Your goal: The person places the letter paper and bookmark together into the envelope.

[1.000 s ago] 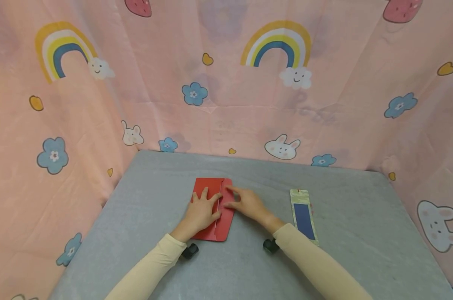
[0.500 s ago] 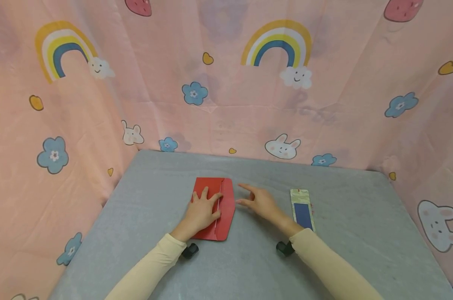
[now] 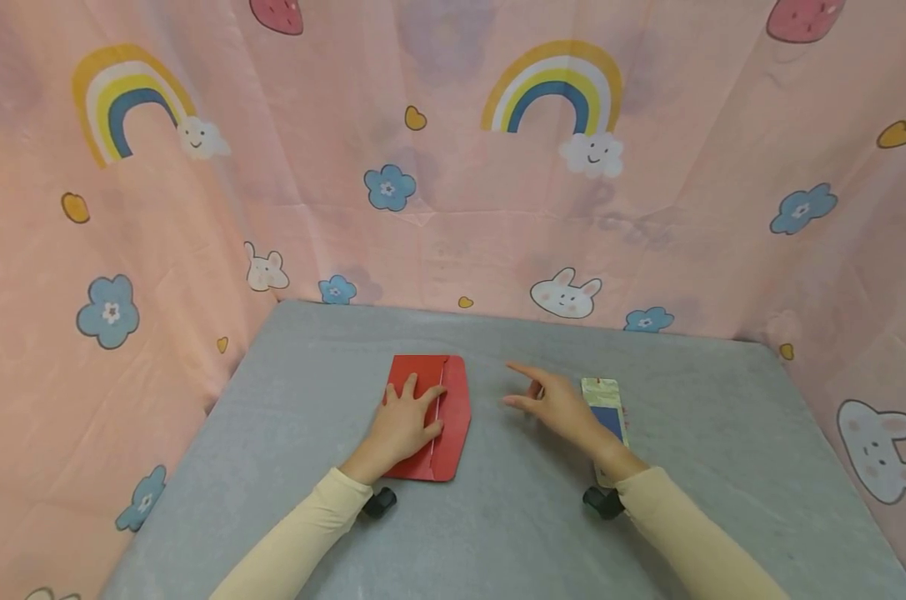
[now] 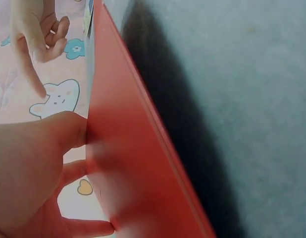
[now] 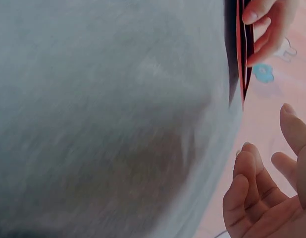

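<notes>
A red paper envelope (image 3: 456, 442) lies on the grey table, its flap unfolded to the right. My left hand (image 3: 402, 427) rests on it with the fingers spread, and the left wrist view shows those fingertips on the red paper (image 4: 128, 134). To the right of the envelope and apart from it, my right hand (image 3: 561, 407) hovers with index finger and thumb stretched out; the other fingers are loosely bent. It holds nothing, as the right wrist view confirms. Beneath the right forearm is a flat pale green strip with a blue panel (image 3: 603, 390), partly hidden by the wrist.
The grey cloth-covered table (image 3: 332, 358) reaches back to a pink curtain (image 3: 453, 242) printed with rainbows, flowers and rabbits. A small black wrist camera (image 3: 380, 502) sits under the left wrist, another black camera (image 3: 603, 502) under the right.
My right hand has let go of the envelope's flap and moved right, toward the green and blue strip, now covering more of it. The left hand and the envelope have stayed put.
</notes>
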`<action>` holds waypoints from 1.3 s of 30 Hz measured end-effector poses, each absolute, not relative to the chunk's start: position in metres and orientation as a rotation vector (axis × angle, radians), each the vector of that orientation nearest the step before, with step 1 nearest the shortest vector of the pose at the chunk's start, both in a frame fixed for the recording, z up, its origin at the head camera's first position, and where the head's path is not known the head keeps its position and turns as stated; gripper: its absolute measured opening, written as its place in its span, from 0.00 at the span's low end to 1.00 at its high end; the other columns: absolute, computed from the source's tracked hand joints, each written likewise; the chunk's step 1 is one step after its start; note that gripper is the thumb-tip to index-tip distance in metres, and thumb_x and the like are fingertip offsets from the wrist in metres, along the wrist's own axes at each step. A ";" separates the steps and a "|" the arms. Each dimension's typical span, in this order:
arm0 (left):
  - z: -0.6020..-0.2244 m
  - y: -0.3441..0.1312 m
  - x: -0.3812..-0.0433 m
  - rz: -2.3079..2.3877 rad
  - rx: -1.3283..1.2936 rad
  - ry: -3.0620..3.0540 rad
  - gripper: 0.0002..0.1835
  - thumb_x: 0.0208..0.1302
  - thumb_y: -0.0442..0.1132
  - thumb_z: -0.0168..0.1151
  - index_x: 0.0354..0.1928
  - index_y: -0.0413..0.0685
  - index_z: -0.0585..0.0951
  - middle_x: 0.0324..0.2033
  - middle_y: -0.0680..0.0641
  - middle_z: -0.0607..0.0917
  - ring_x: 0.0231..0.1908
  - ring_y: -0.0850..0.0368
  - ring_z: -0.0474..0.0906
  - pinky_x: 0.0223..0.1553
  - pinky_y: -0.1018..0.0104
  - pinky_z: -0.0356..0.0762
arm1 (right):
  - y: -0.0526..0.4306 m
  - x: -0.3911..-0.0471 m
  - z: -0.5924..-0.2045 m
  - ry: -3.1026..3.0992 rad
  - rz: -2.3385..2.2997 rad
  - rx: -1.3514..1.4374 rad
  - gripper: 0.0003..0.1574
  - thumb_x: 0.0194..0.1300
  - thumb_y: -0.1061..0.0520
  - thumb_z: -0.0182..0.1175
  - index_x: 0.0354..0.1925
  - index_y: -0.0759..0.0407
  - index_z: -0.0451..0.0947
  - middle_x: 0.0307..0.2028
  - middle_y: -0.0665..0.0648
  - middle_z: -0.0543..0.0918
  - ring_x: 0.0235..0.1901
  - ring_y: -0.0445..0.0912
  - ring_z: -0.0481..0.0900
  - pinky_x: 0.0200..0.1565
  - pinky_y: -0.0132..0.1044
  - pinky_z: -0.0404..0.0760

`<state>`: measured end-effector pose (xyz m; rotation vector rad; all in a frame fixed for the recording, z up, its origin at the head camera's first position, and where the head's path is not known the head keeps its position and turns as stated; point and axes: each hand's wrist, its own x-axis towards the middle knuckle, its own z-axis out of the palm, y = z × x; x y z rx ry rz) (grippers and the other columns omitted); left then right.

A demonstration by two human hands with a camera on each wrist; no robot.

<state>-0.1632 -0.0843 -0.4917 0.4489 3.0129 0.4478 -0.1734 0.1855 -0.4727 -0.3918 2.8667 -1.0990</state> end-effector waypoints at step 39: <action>-0.495 -0.089 -0.164 0.472 0.479 2.991 0.32 0.64 0.52 0.65 0.70 0.64 0.69 0.71 0.33 0.65 0.65 0.20 0.63 0.54 0.36 0.78 | 0.314 -0.145 -0.492 2.979 -1.099 -0.140 0.41 0.64 0.44 0.66 0.70 0.53 0.68 0.52 0.66 0.77 0.47 0.57 0.79 0.44 0.47 0.79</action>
